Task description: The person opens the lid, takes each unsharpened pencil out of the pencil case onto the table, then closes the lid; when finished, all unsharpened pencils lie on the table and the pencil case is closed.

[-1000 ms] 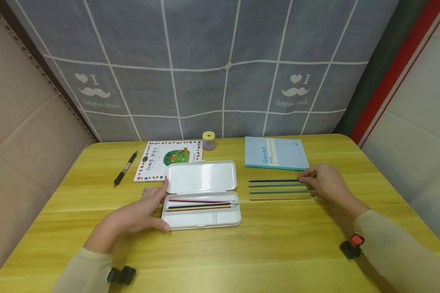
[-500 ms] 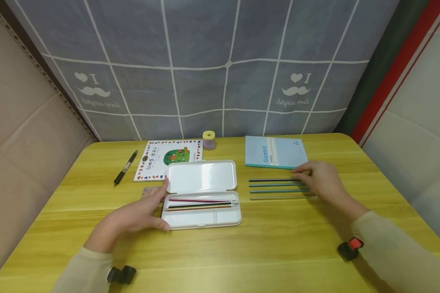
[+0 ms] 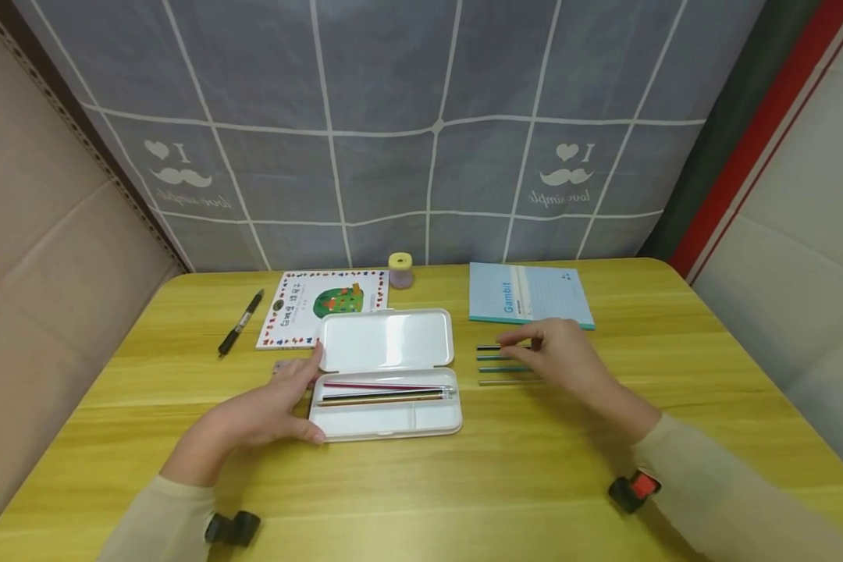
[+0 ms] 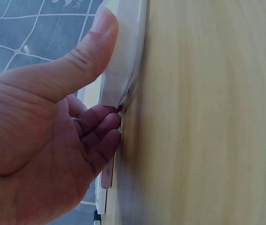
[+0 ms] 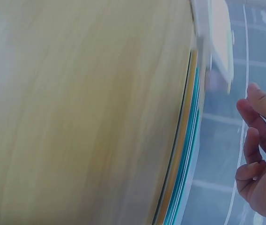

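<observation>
The right hand hovers low over the row of loose pencils lying right of the tabletop's middle, fingers loosely bent and reaching leftward; it covers the right ends of the pencils, and whether a fingertip already touches one is hard to tell from the head view. In the right wrist view the fingers are curled loosely with nothing plainly between them, so the hand reads as relaxed and holding nothing.

The left hand grips the left end of the white pencil case, thumb pressed on the near rim of its tray and the fingers curled round the end toward the hinge. The case lies open near the middle of the tabletop, lid flat toward the far edge, with a few pencils resting in the tray.

Beyond the loose pencils, toward the far edge, lies a light blue notebook. Behind the case lid sit a picture book and a small yellow-capped sharpener. A black pen lies toward the far left corner of the yellow table.
</observation>
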